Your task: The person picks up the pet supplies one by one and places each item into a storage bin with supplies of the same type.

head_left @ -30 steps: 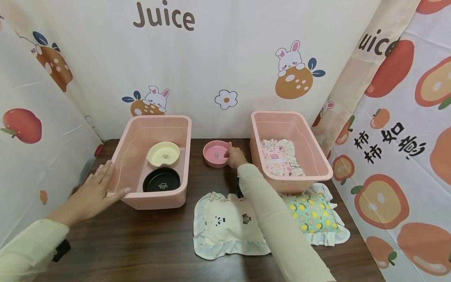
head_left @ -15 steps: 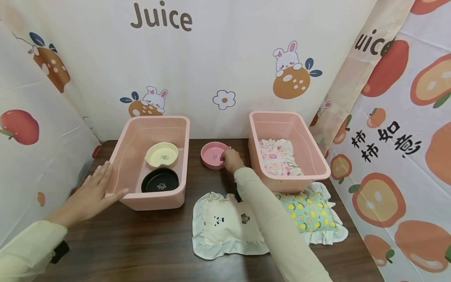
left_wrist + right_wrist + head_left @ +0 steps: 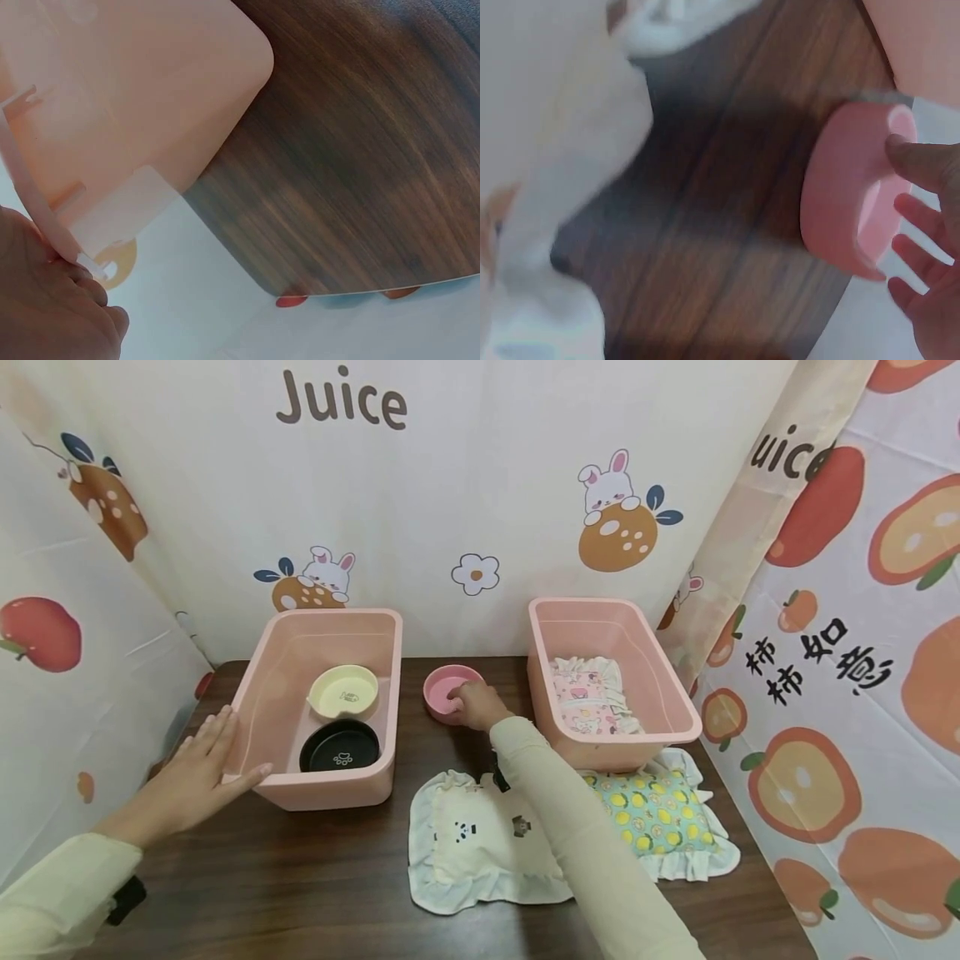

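My right hand (image 3: 477, 705) is at the near right rim of a pink round pet bowl (image 3: 438, 690), which stands on the table between two pink tubs. In the right wrist view the thumb lies against the bowl's (image 3: 836, 187) rim, and the other fingers are on the opening's side, loosely bent. My left hand (image 3: 183, 772) rests with straight fingers along the left rim of the left tub (image 3: 390, 693). That tub holds a cream bowl (image 3: 343, 687) and a black bowl (image 3: 341, 745) with a paw print.
The right tub (image 3: 585, 618) holds a pink frilled cushion (image 3: 588, 697). A white frilled cushion (image 3: 480, 860) lies at the front, partly under my right forearm. Beside it a lemon-print cushion (image 3: 660, 818) lies against the right tub. Printed curtains (image 3: 480, 485) stand behind and at the sides.
My right hand has shifted left, its fingers reaching farther over the pink bowl's rim. The bowl has edged slightly left. The left hand stays on the tub.
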### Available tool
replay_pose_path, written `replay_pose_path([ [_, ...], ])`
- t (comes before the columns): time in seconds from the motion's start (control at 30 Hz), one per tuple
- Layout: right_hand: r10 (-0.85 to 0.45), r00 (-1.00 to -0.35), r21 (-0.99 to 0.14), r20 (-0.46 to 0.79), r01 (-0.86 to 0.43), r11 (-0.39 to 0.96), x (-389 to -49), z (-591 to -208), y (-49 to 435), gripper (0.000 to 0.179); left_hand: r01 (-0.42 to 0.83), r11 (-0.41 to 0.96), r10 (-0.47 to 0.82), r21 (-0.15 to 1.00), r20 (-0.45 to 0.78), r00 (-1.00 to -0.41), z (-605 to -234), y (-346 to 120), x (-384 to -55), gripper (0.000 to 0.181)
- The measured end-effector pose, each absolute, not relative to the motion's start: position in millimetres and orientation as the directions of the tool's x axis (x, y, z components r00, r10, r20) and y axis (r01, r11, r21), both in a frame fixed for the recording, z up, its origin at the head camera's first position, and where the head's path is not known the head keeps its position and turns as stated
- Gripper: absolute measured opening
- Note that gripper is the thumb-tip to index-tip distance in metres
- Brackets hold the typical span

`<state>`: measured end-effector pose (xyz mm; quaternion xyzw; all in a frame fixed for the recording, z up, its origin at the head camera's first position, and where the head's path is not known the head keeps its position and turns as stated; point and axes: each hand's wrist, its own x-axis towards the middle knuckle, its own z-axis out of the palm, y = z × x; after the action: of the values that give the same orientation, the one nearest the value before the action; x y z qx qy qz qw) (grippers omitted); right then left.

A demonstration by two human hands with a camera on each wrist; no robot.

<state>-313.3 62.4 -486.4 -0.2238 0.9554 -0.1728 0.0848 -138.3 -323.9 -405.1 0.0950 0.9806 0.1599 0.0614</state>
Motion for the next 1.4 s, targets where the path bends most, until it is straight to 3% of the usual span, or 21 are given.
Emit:
replay_pose_path([
  [0.33, -0.363, -0.916, -0.399, -0.173, -0.272, 0.876, -319.0, -490.2, 75.2, 0.030, 0.165, 0.933, 0.203, 0.321, -0.091, -0.975, -404.7, -324.7, -137.6, 0.099],
  [0.77, -0.510, -0.823, -0.490, -0.252, -0.346, 0.800, -313.7, -488.4, 72.1, 0.031, 0.144, 0.935, 0.186, 0.323, -0.103, -0.977, -405.8, -324.9, -137.9, 0.100],
  [0.9, -0.537, -0.808, -0.468, -0.241, -0.388, 0.794, -311.3, -493.9, 68.8, 0.033, 0.158, 0.931, 0.200, 0.328, -0.097, -0.975, -405.3, -324.7, -137.1, 0.098],
  [1.2, -0.528, -0.823, -0.302, -0.209, -0.459, 0.836, -308.8, -501.7, 59.5, 0.026, 0.145, 0.933, 0.187, 0.331, -0.099, -0.977, -404.7, -323.5, -135.9, 0.100],
  [1.4, -0.551, -0.819, -0.294, -0.161, -0.493, 0.819, -310.4, -507.0, 58.4, 0.019, 0.145, 0.932, 0.187, 0.334, -0.099, -0.977, -404.5, -324.8, -135.0, 0.099],
])
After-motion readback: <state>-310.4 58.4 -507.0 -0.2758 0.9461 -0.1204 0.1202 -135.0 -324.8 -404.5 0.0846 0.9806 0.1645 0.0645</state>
